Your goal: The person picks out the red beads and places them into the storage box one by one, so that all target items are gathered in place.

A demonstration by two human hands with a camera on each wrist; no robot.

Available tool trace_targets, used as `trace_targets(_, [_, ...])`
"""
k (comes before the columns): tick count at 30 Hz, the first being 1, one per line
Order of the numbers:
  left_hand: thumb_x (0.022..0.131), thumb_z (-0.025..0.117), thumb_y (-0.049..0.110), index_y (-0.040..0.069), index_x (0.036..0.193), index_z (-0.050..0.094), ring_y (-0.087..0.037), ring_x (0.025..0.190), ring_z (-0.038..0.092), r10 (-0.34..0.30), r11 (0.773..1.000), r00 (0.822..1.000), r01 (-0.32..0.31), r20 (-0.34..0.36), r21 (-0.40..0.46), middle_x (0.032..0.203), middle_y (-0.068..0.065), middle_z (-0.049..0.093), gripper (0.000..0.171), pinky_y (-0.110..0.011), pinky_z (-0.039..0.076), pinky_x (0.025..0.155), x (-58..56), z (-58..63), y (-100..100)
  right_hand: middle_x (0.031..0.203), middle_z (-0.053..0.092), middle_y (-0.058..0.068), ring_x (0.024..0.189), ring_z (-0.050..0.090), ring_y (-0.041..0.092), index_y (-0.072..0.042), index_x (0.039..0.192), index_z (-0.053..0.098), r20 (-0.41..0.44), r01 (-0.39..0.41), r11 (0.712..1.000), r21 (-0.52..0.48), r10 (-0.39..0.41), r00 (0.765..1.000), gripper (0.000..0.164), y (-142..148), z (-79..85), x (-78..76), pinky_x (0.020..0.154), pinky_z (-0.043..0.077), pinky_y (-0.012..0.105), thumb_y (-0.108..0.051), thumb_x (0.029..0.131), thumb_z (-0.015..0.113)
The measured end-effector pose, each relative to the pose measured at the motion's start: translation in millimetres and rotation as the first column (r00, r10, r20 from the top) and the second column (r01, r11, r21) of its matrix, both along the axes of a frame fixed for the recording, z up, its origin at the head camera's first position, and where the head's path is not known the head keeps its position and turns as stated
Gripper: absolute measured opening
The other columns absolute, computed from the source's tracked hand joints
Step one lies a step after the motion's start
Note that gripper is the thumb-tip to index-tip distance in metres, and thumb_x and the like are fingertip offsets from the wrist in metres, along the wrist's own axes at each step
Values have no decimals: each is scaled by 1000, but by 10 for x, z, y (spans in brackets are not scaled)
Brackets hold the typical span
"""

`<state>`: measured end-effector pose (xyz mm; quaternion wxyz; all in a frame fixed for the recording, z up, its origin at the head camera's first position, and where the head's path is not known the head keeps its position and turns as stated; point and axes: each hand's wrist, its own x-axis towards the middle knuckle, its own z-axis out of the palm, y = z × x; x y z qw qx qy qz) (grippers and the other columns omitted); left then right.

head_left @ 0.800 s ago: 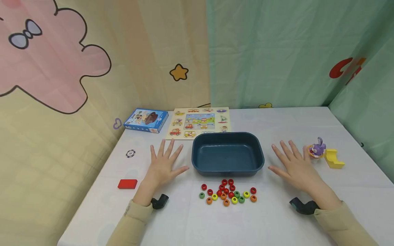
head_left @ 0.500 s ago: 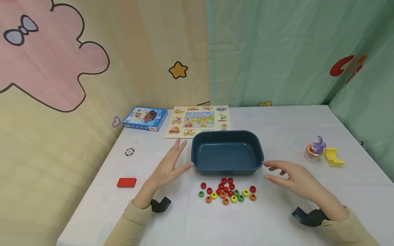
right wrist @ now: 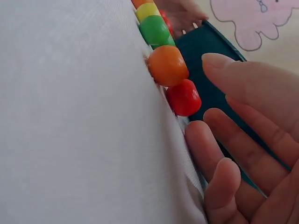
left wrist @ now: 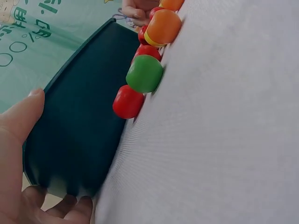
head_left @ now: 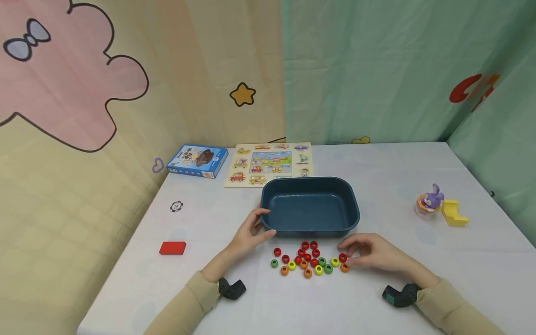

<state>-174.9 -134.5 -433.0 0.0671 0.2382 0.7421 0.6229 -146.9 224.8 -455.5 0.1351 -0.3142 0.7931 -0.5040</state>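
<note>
My left hand holds a dark blue rectangular tub by its front left corner. In the left wrist view, the thumb lies against the tub's front wall and the fingers bend round its end. At the tub's front right, my right hand hovers loosely bent beside a red bead and an orange bead. In the right wrist view its thumb and fingers stand apart with nothing between them. Several red, green, yellow and orange beads lie scattered in front of the tub, which has nothing in it.
Behind the tub lie a picture puzzle board and a blue box. A red block is at the left, with a round printed chip behind it. A purple rabbit toy and a yellow piece stand at the right.
Both hands were spread flat on either side of the tub. My left hand has come in to the tub's corner and holds it; my right hand has moved left and nearer, to the beads.
</note>
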Motion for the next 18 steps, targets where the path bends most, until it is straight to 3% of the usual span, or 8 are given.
trace_targets(3, [83,62,7,-7,126,33,-29,132,16,4,1000,1000,-4,-8,21,147,-19,5,54,-43,24,103,-5,-35,-11,88,63,2,56,50,13,-9,108,60,-19,43,999,21,-43,999,34,-15,-31,-1,43,42,23,-14,76,71])
trace_targets(9, [84,59,2,-9,127,31,-32,130,19,-3,998,1000,4,-22,62,146,-21,5,53,-41,28,101,-37,-71,-19,84,62,4,53,48,13,-6,103,62,-53,73,997,32,-71,996,29,-59,5,42,43,42,24,-12,76,70])
trace_targets(18, [86,56,3,-10,127,33,-32,130,20,9,998,1000,-8,-14,67,146,-19,7,48,-40,29,101,-42,-61,-25,87,63,-4,55,48,9,-15,99,65,-115,85,995,42,-80,990,25,-32,-120,13,43,40,22,-16,75,71])
